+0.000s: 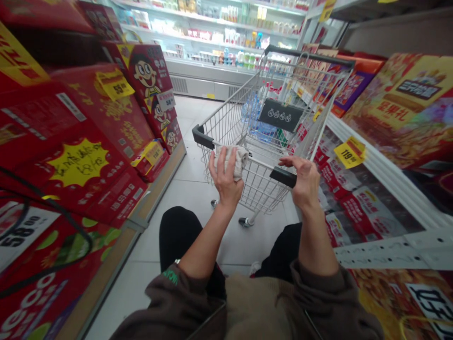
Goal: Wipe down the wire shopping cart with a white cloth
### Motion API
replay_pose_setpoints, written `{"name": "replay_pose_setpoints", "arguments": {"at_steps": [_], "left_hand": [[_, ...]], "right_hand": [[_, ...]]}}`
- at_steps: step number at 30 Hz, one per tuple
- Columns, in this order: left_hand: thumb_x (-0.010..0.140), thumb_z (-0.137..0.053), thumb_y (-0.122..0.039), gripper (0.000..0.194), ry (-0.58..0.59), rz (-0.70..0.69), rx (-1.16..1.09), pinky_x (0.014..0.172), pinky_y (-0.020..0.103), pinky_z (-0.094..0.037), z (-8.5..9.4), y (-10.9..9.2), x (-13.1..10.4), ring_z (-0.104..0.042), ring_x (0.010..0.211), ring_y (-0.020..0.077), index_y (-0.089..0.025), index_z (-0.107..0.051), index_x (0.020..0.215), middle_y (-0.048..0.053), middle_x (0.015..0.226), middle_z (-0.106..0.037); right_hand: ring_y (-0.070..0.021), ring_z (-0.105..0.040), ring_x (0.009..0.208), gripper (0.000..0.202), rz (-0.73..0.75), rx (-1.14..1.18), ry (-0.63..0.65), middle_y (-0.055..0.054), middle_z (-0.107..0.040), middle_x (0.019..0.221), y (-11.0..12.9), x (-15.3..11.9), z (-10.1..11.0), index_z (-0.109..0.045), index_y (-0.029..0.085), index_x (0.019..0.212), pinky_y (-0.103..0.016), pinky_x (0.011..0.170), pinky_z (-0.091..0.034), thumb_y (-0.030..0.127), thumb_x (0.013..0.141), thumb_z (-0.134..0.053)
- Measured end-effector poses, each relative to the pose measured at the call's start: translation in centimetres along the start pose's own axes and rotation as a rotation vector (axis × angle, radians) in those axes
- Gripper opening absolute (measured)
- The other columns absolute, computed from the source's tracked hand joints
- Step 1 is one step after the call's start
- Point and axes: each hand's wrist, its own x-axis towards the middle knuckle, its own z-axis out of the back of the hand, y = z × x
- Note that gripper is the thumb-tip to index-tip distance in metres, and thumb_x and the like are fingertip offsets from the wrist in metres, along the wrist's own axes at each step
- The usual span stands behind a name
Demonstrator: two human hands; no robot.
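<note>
1. A cloth (242, 158) was held under the left hand (225, 179) at the near rim (259, 164) of the shopping cart (281, 115).
2. The right hand (306, 182) was placed, wide and loosely curved, at the black corner piece (283, 177).
3. The cloth seemed already brought to the rim; how much was finished or left could not be told.
</note>
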Motion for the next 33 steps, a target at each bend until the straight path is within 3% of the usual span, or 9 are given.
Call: {"name": "replay_pose_setpoints", "arguments": {"at_steps": [3, 7, 11, 15, 17, 22, 25, 29, 33], "left_hand": [[0.072, -0.058, -0.006, 0.075, 0.045, -0.035, -0.002, 0.127, 0.056, -0.031, -1.2, 0.9, -1.2, -0.028, 0.158, 0.0323, -0.023, -0.061, 0.144, 0.007, 0.158, -0.052], [0.065, -0.059, -0.005, 0.07, 0.079, 0.002, 0.013, 0.12, 0.053, -0.041, -0.7, 2.8, -2.5, -0.049, 0.142, 0.0327, -0.025, -0.069, 0.132, 0.008, 0.141, -0.066], [0.069, -0.058, -0.007, 0.066, -0.007, 0.074, -0.014, 0.118, 0.051, -0.043, 0.4, 0.5, -1.4, -0.056, 0.132, 0.0308, -0.023, -0.066, 0.133, 0.011, 0.133, -0.067], [0.074, -0.057, -0.005, 0.076, -0.012, 0.051, -0.013, 0.128, 0.054, -0.029, -0.9, -2.0, -0.9, -0.032, 0.155, 0.0309, -0.024, -0.055, 0.148, 0.01, 0.161, -0.047], [0.075, -0.057, -0.005, 0.072, 0.032, 0.019, -0.028, 0.129, 0.056, -0.026, -1.9, -1.5, -1.9, -0.026, 0.158, 0.0317, -0.023, -0.058, 0.145, 0.009, 0.16, -0.048], [0.069, -0.056, -0.004, 0.067, 0.091, -0.024, -0.05, 0.124, 0.054, -0.035, -1.9, 1.3, -4.3, -0.042, 0.148, 0.033, -0.021, -0.068, 0.132, 0.013, 0.143, -0.063], [0.07, -0.054, -0.005, 0.067, -0.022, -0.071, -0.078, 0.124, 0.051, -0.037, -1.1, -0.3, -3.5, -0.046, 0.144, 0.0311, -0.02, -0.067, 0.134, 0.013, 0.139, -0.064], [0.073, -0.051, -0.002, 0.073, -0.058, -0.133, -0.081, 0.128, 0.054, -0.03, -1.7, -3.8, -2.4, -0.034, 0.154, 0.031, -0.02, -0.061, 0.142, 0.011, 0.154, -0.055], [0.072, -0.052, -0.003, 0.065, 0.015, -0.188, -0.073, 0.124, 0.056, -0.035, -2.9, -2.9, -4.3, -0.034, 0.154, 0.033, -0.021, -0.068, 0.132, 0.01, 0.145, -0.064]], "right_hand": [[-0.0237, -0.067, 0.124, 0.092, 0.021, 0.074, 0.03, -0.006, -0.076, 0.121, -0.1, -0.1, 0.2, -0.068, 0.03, 0.12, -0.049, 0.116, -0.041, 0.068, 0.097, 0.012], [-0.0236, -0.064, 0.131, 0.087, 0.026, 0.143, 0.051, -0.006, -0.074, 0.127, -0.1, -0.2, 0.0, -0.058, 0.034, 0.136, -0.054, 0.122, -0.037, 0.068, 0.097, 0.012], [-0.0243, -0.063, 0.132, 0.082, 0.022, 0.125, 0.063, -0.006, -0.075, 0.126, 0.4, -0.1, -0.2, -0.055, 0.036, 0.14, -0.057, 0.122, -0.037, 0.065, 0.099, 0.01], [-0.0239, -0.062, 0.134, 0.08, 0.022, 0.131, 0.072, -0.006, -0.076, 0.125, 1.0, 0.0, -0.3, -0.052, 0.036, 0.143, -0.057, 0.122, -0.036, 0.063, 0.1, 0.01], [-0.0239, -0.061, 0.135, 0.078, 0.019, 0.113, 0.071, -0.005, -0.075, 0.126, 1.2, 0.1, -0.3, -0.052, 0.036, 0.143, -0.057, 0.123, -0.035, 0.064, 0.1, 0.008], [-0.0245, -0.059, 0.136, 0.075, 0.021, 0.182, 0.023, -0.004, -0.075, 0.128, 0.7, 0.2, -0.8, -0.055, 0.036, 0.141, -0.059, 0.127, -0.027, 0.067, 0.101, 0.0], [-0.0274, -0.059, 0.136, 0.081, 0.014, 0.341, 0.017, -0.005, -0.073, 0.128, 0.0, 0.4, -1.3, -0.054, 0.037, 0.142, -0.064, 0.124, -0.031, 0.073, 0.097, 0.003], [-0.0299, -0.06, 0.132, 0.09, 0.005, 0.481, 0.023, -0.007, -0.072, 0.129, -0.6, 0.5, -1.7, -0.052, 0.037, 0.144, -0.063, 0.116, -0.041, 0.081, 0.091, 0.006], [-0.0288, -0.065, 0.125, 0.091, -0.008, 0.449, 0.056, -0.006, -0.072, 0.13, -0.9, 0.5, -1.9, -0.046, 0.038, 0.149, -0.058, 0.11, -0.048, 0.084, 0.089, 0.004]]}}
